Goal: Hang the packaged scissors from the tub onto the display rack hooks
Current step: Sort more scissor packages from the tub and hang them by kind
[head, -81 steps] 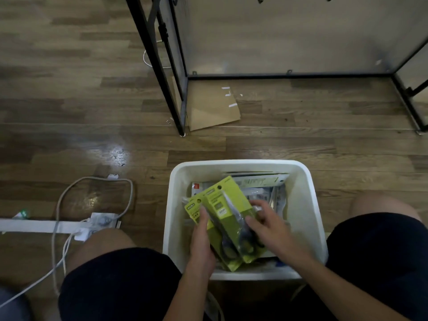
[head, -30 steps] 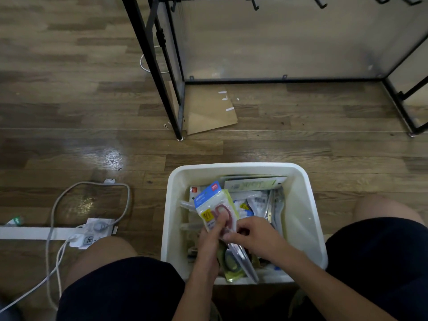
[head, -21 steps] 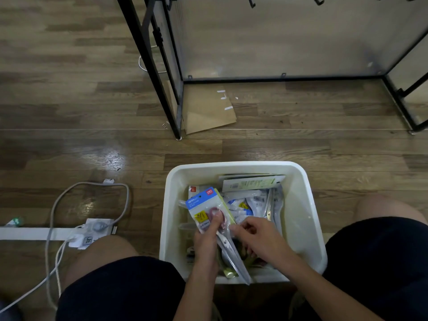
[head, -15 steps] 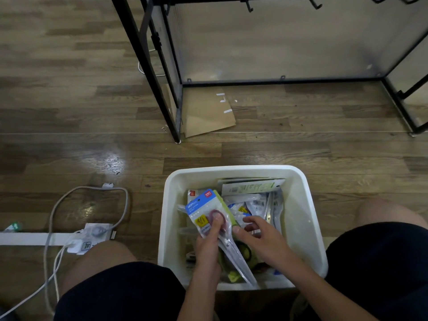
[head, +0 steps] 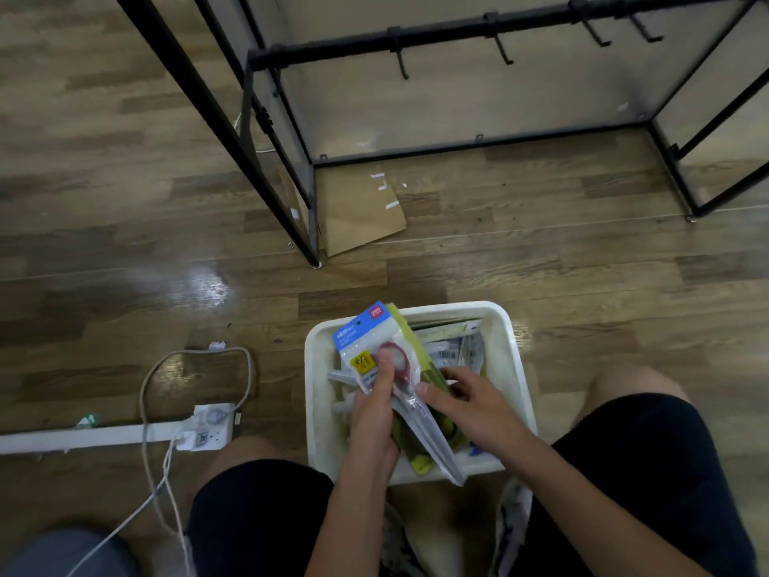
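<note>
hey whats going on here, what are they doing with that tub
A person sits on the floor with a white tub of packaged scissors between their knees. The left hand holds up a clear pack with a blue header, with yellow-green packs stacked behind it. The right hand reaches into the tub beside them. The black display rack stands just ahead, and the hooks in view are bare.

Blue-topped scissors pack (head: 376, 351) above tub (head: 320, 414)
</note>
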The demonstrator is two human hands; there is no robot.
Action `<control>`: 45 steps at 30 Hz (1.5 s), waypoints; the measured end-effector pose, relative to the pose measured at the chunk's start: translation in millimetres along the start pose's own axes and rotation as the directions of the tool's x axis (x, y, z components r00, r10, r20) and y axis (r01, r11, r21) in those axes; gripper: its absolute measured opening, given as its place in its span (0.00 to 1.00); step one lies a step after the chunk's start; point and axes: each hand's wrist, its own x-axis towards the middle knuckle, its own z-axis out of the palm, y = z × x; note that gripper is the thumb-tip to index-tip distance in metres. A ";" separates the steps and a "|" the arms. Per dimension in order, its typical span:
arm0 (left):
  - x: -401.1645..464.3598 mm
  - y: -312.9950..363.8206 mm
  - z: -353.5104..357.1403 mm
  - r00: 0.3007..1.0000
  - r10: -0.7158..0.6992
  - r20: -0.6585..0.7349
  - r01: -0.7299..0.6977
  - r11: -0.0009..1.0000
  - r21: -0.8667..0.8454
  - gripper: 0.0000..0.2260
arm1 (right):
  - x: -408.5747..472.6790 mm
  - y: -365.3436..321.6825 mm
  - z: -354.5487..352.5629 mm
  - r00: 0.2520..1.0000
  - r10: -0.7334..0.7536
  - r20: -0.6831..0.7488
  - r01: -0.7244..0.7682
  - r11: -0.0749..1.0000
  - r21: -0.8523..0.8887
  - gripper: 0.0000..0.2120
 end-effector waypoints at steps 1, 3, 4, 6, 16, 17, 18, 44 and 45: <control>-14.6 14.3 6.9 1.000 0.011 0.017 -0.011 1.000 0.013 0.47 | -10.6 -13.2 -6.0 1.000 0.004 -0.009 -0.004 1.000 0.011 0.24; -46.9 44.9 22.7 0.999 0.025 0.043 -0.027 0.999 0.038 0.41 | -35.1 -43.9 -18.0 1.000 0.004 -0.029 -0.003 1.000 0.029 0.16; -60.8 59.1 30.3 0.998 0.023 0.060 -0.026 0.999 0.045 0.37 | -47.2 -58.7 -23.8 0.999 -0.003 -0.041 0.004 0.999 0.036 0.13; -87.7 85.4 42.8 0.997 0.003 0.081 -0.007 0.999 0.050 0.32 | -73.3 -90.9 -35.3 0.998 -0.013 -0.062 0.017 0.998 0.052 0.12; -221.3 198.2 93.9 0.993 0.060 0.102 -0.061 0.998 0.005 0.34 | -192.3 -231.1 -85.7 0.994 -0.052 -0.095 0.067 0.985 0.160 0.10; -232.4 207.2 97.1 0.989 0.064 0.132 -0.064 0.998 0.000 0.37 | -203.2 -243.1 -89.7 0.993 -0.059 -0.098 0.076 0.981 0.176 0.08; -245.7 217.9 101.3 0.986 0.072 0.153 -0.073 0.997 -0.005 0.37 | -214.0 -254.7 -93.4 0.992 -0.061 -0.107 0.080 0.980 0.185 0.07; -446.7 403.7 151.1 0.859 0.108 0.501 -0.116 0.993 -0.017 0.20 | -376.7 -446.3 -121.2 0.900 -0.204 -0.386 0.332 0.893 0.303 0.17; -445.4 404.0 153.1 0.859 0.126 0.496 -0.132 0.991 -0.024 0.25 | -375.5 -447.6 -123.3 0.900 -0.209 -0.383 0.336 0.891 0.304 0.17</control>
